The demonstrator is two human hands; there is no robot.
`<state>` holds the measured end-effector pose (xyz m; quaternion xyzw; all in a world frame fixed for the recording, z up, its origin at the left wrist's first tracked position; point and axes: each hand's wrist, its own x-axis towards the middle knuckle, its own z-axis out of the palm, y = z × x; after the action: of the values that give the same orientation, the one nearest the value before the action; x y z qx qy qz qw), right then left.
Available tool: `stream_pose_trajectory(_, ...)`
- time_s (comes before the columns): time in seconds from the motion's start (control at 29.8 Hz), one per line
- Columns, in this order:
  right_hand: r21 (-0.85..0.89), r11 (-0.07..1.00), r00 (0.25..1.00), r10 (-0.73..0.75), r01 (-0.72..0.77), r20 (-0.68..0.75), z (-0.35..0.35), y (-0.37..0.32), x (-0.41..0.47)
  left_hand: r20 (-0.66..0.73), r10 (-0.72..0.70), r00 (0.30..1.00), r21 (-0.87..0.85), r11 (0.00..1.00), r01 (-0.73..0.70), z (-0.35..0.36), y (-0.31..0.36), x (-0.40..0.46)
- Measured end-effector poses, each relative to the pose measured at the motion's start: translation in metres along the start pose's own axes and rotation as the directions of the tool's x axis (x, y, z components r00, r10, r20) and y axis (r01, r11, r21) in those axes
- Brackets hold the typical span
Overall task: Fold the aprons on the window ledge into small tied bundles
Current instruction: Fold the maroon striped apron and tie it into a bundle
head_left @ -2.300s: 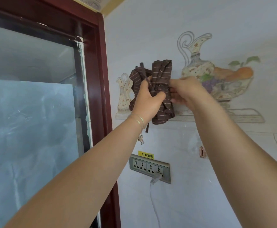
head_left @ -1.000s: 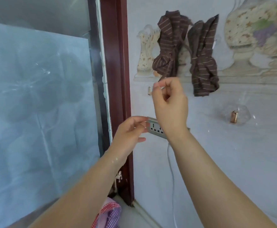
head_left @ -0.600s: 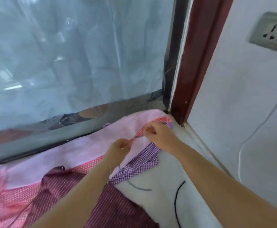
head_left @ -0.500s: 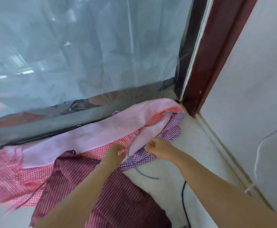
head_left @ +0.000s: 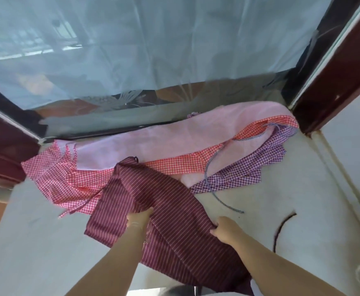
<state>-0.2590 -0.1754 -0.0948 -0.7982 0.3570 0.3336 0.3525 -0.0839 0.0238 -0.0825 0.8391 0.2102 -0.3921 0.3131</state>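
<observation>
Within the last 2.3 seconds the person is turning away from the wall, where a brown striped bundle was being tied and hung beside another, and is looking down at the ledge; half a second ago both hands were working at the pink and purple cloth near the window corner, and now they are gripping the maroon striped apron (head_left: 153, 201) instead; I am judging that 1 bundle is finished and the next apron is only just being taken up, with nothing of it folded yet.

The left hand (head_left: 139, 217) is clenching a fold of the maroon cloth near its middle, fingers dug into the fabric; the right hand (head_left: 221, 228) is grasping the cloth's edge at 3 o'clock of the left hand, fingers curled under the hem.

The maroon apron is lying flat on the pale window ledge (head_left: 292, 189), its long axis running from 11 o'clock, where its narrow end is overlapping the checked cloths, down to 5 o'clock, where it is spilling over the near edge; its stripes are running roughly across that axis.

Behind it, towards 12 o'clock against the glass, are lying a pink apron (head_left: 174, 139), a red checked apron (head_left: 68, 176) and a purple checked apron (head_left: 249, 167), overlapping and unfolded; a striped cord (head_left: 215, 189) is trailing over them toward 3 o'clock.
</observation>
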Motion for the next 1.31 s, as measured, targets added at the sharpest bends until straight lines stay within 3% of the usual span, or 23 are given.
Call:
stream_pose_trajectory(0.1,0.127,0.981,0.989,-0.137,0.144,-0.061,-0.011,-0.018,0.000,0.077,-0.019,0.997,-0.313,0.949,0.042,0.001,-0.004,0.002)
stream_pose_trajectory(0.13,0.193,0.960,0.977,-0.184,0.203,-0.112,-0.018,-0.024,0.000,0.140,0.096,0.986,-0.252,0.966,-0.059,0.001,-0.002,-0.002)
stream_pose_trajectory(0.2,0.274,0.910,0.928,-0.229,0.311,-0.293,-0.035,-0.039,-0.001,0.287,0.144,0.947,-0.124,0.986,-0.112,0.000,0.008,-0.010)
stream_pose_trajectory(0.27,0.240,0.894,0.794,-0.181,0.379,-0.580,-0.054,-0.048,-0.001,0.305,0.160,0.939,-0.122,0.984,-0.128,-0.001,0.011,-0.009)
stream_pose_trajectory(0.3,0.209,0.902,0.690,-0.124,0.378,-0.713,-0.063,-0.050,0.002,0.255,0.224,0.941,-0.060,0.975,-0.216,-0.005,0.011,-0.007)
stream_pose_trajectory(0.37,0.148,0.930,0.535,-0.059,0.336,-0.843,-0.077,-0.054,0.002,0.185,0.371,0.910,0.229,0.885,-0.406,-0.011,0.004,0.000)
stream_pose_trajectory(0.4,0.111,0.936,0.540,-0.094,0.335,-0.836,-0.083,-0.056,0.000,0.167,0.425,0.890,0.350,0.818,-0.456,-0.013,0.000,0.004)
stream_pose_trajectory(0.44,0.073,0.929,0.596,-0.172,0.364,-0.784,-0.082,-0.057,-0.003,0.178,0.464,0.868,0.441,0.751,-0.491,-0.016,-0.008,0.006)
stream_pose_trajectory(0.47,0.044,0.919,0.684,-0.259,0.392,-0.682,-0.078,-0.060,-0.008,0.207,0.497,0.843,0.506,0.683,-0.527,-0.018,-0.017,0.007)
stream_pose_trajectory(0.54,-0.014,0.922,0.864,-0.369,0.388,-0.343,-0.052,-0.064,-0.017,0.320,0.532,0.784,0.617,0.511,-0.599,-0.021,-0.036,0.008)
stream_pose_trajectory(0.6,-0.164,0.921,0.928,-0.368,0.355,-0.060,-0.016,-0.063,-0.019,0.423,0.512,0.747,0.707,0.330,-0.626,-0.024,-0.054,0.013)
stream_pose_trajectory(0.67,-0.355,0.884,0.952,-0.297,0.306,0.080,0.019,-0.057,-0.014,0.504,0.461,0.730,0.751,0.182,-0.634,-0.029,-0.067,0.017)
stream_pose_trajectory(0.77,-0.473,0.862,0.983,-0.166,0.181,0.074,0.041,-0.041,-0.008,0.589,0.390,0.708,0.772,-0.012,-0.636,-0.036,-0.081,0.024)
stream_pose_trajectory(0.84,-0.519,0.847,0.987,-0.155,0.118,-0.029,0.045,-0.032,-0.007,0.615,0.375,0.693,0.769,-0.089,-0.633,-0.039,-0.088,0.028)
stream_pose_trajectory(0.94,-0.522,0.848,0.951,-0.228,0.089,-0.208,0.035,-0.026,-0.004,0.636,0.419,0.648,0.748,-0.126,-0.652,-0.046,-0.101,0.036)
stream_pose_trajectory(1.04,-0.220,0.974,0.882,-0.145,0.048,-0.449,0.005,-0.030,-0.001,0.641,0.501,0.582,0.729,-0.160,-0.666,-0.052,-0.105,0.040)
stream_pose_trajectory(1.11,0.007,1.000,0.685,-0.010,0.022,-0.729,-0.023,-0.034,0.000,0.625,0.526,0.577,0.738,-0.157,-0.656,-0.054,-0.101,0.039)
stream_pose_trajectory(1.17,0.187,0.982,0.503,0.156,0.012,-0.850,-0.048,-0.043,-0.002,0.608,0.541,0.581,0.749,-0.147,-0.646,-0.055,-0.093,0.038)
stream_pose_trajectory(1.21,0.205,0.978,0.457,0.161,0.048,-0.875,-0.055,-0.048,-0.004,0.595,0.557,0.579,0.751,-0.127,-0.648,-0.055,-0.087,0.037)
stream_pose_trajectory(1.27,0.066,0.968,0.463,-0.056,0.243,-0.884,-0.061,-0.063,-0.012,0.540,0.613,0.577,0.744,-0.027,-0.668,-0.055,-0.070,0.030)
stream_pose_trajectory(1.31,-0.029,0.938,0.524,-0.218,0.345,-0.823,-0.057,-0.073,-0.020,0.511,0.638,0.576,0.722,0.045,-0.690,-0.056,-0.058,0.025)
